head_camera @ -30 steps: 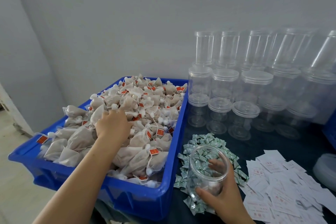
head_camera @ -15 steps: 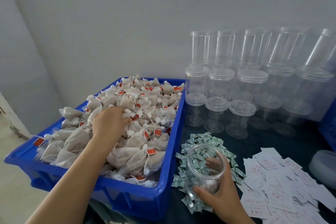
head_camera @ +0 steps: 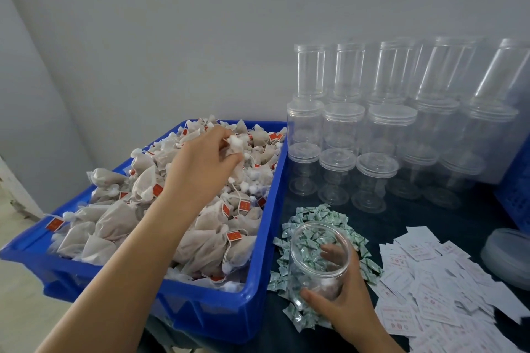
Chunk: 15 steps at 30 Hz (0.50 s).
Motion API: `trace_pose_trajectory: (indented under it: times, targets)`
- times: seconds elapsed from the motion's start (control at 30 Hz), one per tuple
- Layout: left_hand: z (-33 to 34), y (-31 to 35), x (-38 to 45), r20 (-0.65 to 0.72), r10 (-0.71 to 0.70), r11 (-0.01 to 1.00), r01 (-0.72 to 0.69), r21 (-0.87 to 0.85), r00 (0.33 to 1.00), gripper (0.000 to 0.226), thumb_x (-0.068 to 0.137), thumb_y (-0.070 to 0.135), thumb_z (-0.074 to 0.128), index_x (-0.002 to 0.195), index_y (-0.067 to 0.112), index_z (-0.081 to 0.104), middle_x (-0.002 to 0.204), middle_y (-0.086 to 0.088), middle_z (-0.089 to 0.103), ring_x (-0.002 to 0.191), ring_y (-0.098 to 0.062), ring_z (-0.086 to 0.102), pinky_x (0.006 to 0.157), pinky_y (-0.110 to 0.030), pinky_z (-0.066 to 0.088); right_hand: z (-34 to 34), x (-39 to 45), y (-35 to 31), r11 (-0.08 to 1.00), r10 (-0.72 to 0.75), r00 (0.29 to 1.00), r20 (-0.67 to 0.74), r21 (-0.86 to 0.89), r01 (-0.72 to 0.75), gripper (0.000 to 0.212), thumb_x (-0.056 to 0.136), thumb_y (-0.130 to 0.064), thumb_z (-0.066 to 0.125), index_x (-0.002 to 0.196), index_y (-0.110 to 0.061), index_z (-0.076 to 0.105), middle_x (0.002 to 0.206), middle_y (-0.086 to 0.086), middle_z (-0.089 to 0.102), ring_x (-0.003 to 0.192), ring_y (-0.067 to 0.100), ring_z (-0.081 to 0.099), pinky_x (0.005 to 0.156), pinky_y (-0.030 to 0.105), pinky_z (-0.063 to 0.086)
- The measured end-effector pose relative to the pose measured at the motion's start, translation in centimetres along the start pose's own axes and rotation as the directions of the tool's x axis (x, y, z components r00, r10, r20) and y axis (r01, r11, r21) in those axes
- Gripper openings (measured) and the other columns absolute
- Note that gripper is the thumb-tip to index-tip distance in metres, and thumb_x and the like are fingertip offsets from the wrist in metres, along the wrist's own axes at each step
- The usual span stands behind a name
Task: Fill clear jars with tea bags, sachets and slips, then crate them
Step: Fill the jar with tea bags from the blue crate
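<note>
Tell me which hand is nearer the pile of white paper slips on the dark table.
Right. The right hand grips the open clear plastic jar just left of the white paper slips; the left hand is over the blue plastic crate, pinching a tea bag.

Plain grey wall (head_camera: 200, 37) far beyond the fingers (head_camera: 218, 135), filling the whole background. Dark tabletop (head_camera: 401, 218) below and to the right of them, showing bare in a strip further right and ahead. Pale floor (head_camera: 17, 309) well to the left of the fingers and lower, in the bottom left corner. Scuffed white trim (head_camera: 14, 189) further left still, at the foot of the wall. Stack of cloudy round lids (head_camera: 507, 258) far to the right, well apart from the fingers, resting on the tabletop at the frame's edge.
</note>
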<state>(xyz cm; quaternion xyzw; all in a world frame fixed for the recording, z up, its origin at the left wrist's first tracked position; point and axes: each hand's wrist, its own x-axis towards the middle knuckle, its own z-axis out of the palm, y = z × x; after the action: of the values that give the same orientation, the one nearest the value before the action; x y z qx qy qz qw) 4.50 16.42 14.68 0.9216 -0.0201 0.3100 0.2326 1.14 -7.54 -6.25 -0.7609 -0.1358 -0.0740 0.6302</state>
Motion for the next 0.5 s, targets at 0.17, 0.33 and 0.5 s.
trace_pose_trajectory:
  times: [0.17, 0.33, 0.5]
  targets:
    - [0.3, 3.4, -0.9, 0.111, 0.119, 0.97, -0.092, -0.227, 0.987, 0.025, 0.086, 0.03, 0.067, 0.108, 0.035, 0.055, 0.082, 0.013, 0.061, 0.078, -0.001, 0.059, 0.065, -0.004, 0.042, 0.0, 0.1, 0.2, 1.0, -0.005, 1.0, -0.004, -0.006, 0.005, 0.11, 0.046, -0.078, 0.083, 0.135, -0.072, 0.019, 0.127, -0.033, 0.047, 0.124, -0.008, 0.047, 0.085, 0.009, 0.047]
    - [2.1, 5.8, -2.1, 0.318, 0.329, 0.902, -0.196, -0.384, 0.889, 0.019, 0.085, 0.027, 0.067, 0.102, 0.033, 0.062, 0.089, 0.02, 0.062, 0.084, 0.007, 0.057, 0.077, -0.006, 0.044, 0.1, 0.2, 0.5, 1.0, -0.019, 1.0, -0.013, -0.019, 0.019, 0.106, 0.045, -0.081, 0.081, 0.132, -0.074, 0.021, 0.126, -0.034, 0.048, 0.12, -0.01, 0.05, 0.09, 0.018, 0.043]
    - [4.8, 6.4, -3.2, 0.471, 0.436, 0.876, -0.242, -0.418, 0.767, 0.018, 0.085, 0.022, 0.07, 0.103, 0.025, 0.066, 0.096, 0.015, 0.062, 0.089, 0.002, 0.055, 0.082, -0.013, 0.045, 0.2, 0.4, 0.8, 0.999, -0.034, 0.999, -0.017, -0.01, 0.033, 0.104, 0.048, -0.078, 0.081, 0.134, -0.07, 0.025, 0.126, -0.03, 0.05, 0.121, -0.004, 0.052, 0.089, 0.02, 0.046]
